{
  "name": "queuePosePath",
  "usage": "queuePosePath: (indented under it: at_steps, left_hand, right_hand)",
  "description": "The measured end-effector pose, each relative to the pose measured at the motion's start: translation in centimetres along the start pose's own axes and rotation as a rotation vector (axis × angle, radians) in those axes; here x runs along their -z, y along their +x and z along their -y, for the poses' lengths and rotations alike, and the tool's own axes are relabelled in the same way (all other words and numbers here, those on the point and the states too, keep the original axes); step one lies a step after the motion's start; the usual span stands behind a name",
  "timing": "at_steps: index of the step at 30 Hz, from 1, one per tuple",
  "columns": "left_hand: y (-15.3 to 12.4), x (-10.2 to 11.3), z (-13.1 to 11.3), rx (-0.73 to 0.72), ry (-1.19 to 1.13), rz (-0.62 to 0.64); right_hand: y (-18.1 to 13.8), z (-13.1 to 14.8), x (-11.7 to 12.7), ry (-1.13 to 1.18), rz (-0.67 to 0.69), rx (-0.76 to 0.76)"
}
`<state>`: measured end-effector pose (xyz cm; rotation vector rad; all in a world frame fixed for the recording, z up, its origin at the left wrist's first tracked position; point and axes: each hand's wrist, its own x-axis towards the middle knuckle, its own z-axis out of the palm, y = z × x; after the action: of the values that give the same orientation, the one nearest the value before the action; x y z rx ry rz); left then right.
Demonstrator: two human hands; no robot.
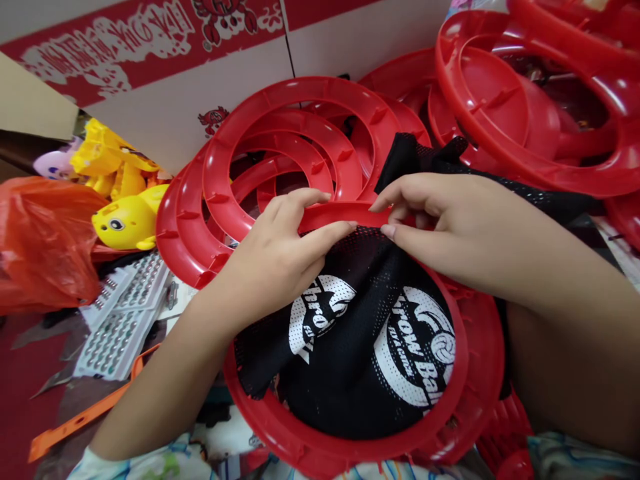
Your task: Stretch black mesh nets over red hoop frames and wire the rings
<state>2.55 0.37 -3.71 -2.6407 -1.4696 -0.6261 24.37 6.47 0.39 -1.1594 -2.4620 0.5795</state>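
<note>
A red plastic ring (pixel 457 393) rests tilted in front of me, over another red ring. Black mesh cloth (pixel 365 393) with white "Throw Ball" printing spans it, wrinkled and folded near the middle. My left hand (pixel 280 260) pinches the ring's far rim between thumb and forefinger, the thumb at the cloth's edge. Beside it, my right hand (pixel 445 227) is closed at the same rim, with thumb and fingertips on the cloth's edge and the ring. Its lower fingers are curled and partly hidden. More black mesh lies behind the right hand.
Several red rings (pixel 295 90) are stacked behind my hands, and others (pixel 465 40) are piled at the right. At left are yellow plastic toys (pixel 125 223), an orange-red plastic bag (pixel 45 247), trays of small round silvery pieces (pixel 120 333) and an orange strip (pixel 75 423). A printed white carton (pixel 165 113) stands behind.
</note>
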Motion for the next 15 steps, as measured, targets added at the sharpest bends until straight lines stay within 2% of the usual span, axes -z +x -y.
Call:
queuePosePath:
  at_steps: [7, 15]
  left_hand:
    - [-0.04, -0.29, -0.01, -0.008, 0.009, -0.004]
    - [-0.37, -0.68, 0.15, -0.056, 0.044, -0.017]
  right_hand:
    - [0.30, -0.11, -0.21, 0.009, -0.031, -0.029]
    - [0.15, -0.28, 0.13, -0.014, 0.049, -0.028]
